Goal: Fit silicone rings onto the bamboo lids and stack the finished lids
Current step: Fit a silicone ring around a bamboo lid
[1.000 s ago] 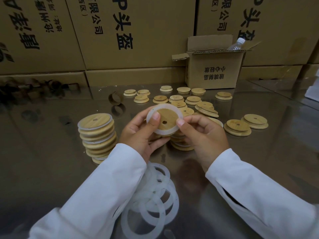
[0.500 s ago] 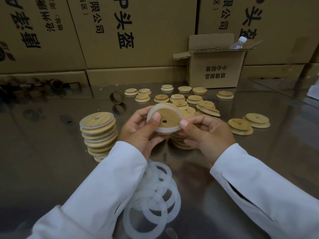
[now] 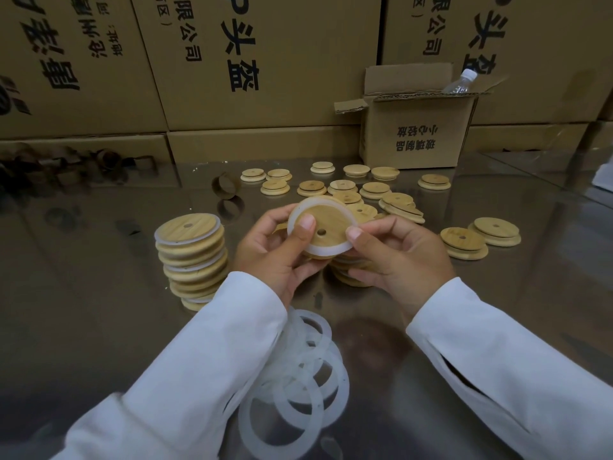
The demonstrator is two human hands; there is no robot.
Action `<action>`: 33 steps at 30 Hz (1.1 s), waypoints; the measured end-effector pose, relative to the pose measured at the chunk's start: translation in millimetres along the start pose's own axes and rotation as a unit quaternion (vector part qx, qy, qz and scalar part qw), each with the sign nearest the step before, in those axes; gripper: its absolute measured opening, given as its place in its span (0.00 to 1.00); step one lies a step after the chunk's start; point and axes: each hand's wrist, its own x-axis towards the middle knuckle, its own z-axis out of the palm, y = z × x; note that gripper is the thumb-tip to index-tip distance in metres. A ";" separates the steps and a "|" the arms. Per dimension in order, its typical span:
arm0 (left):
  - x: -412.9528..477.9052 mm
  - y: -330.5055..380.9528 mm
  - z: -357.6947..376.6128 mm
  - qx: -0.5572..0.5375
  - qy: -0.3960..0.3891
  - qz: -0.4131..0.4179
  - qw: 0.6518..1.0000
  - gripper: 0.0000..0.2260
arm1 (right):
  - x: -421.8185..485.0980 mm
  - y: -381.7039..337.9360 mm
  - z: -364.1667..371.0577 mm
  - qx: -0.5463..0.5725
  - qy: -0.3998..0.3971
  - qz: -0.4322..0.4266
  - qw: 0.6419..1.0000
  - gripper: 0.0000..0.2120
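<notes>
The round bamboo lid with its small hole (image 3: 323, 227) is raised above the shiny metal surface (image 3: 99, 310), with a translucent white silicone ring (image 3: 328, 252) round its rim. Your left hand (image 3: 275, 257) and right hand (image 3: 401, 257) both pinch it, thumbs on top, fingers (image 3: 365, 273) curled beneath. Work your thumbs round the edge until the ring seats flat everywhere, then lay it squarely on the leaning stack of ringed lids (image 3: 190, 257) at left.
</notes>
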 end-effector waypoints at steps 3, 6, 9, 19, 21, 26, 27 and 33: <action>1.2 -2.7 -2.4 0.048 -0.006 -0.029 0.998 0.10 | 0.2 4.0 0.0 -0.049 0.035 -0.025 0.998 0.06; 2.2 -4.1 -4.8 0.166 -0.009 -0.047 0.985 0.04 | 1.4 6.4 -3.5 -0.119 0.029 -0.063 0.990 0.07; 0.9 -2.4 -6.3 0.267 -0.012 -0.016 0.964 0.02 | 1.6 5.3 -6.1 -0.222 -0.010 -0.114 0.968 0.08; 1.3 -4.6 -6.2 0.270 0.011 -0.006 0.963 0.03 | -0.9 9.0 -3.5 -0.267 0.028 -0.114 0.957 0.06; 2.8 -4.5 -7.8 0.272 0.004 -0.006 0.962 0.03 | 0.4 7.0 -4.7 -0.263 0.022 -0.097 0.960 0.06; 7.6 -1.5 -13.8 0.209 -0.008 -0.048 0.977 0.03 | 3.4 3.2 -7.2 -0.145 -0.030 0.015 0.989 0.07; 8.3 -0.8 -14.5 0.190 -0.011 -0.060 0.980 0.03 | 4.1 1.7 -7.6 -0.125 -0.041 0.036 0.991 0.07; 7.4 -1.1 -12.7 0.110 -0.001 -0.089 0.990 0.02 | 5.5 -5.7 -10.7 -0.102 -0.068 0.073 0.990 0.07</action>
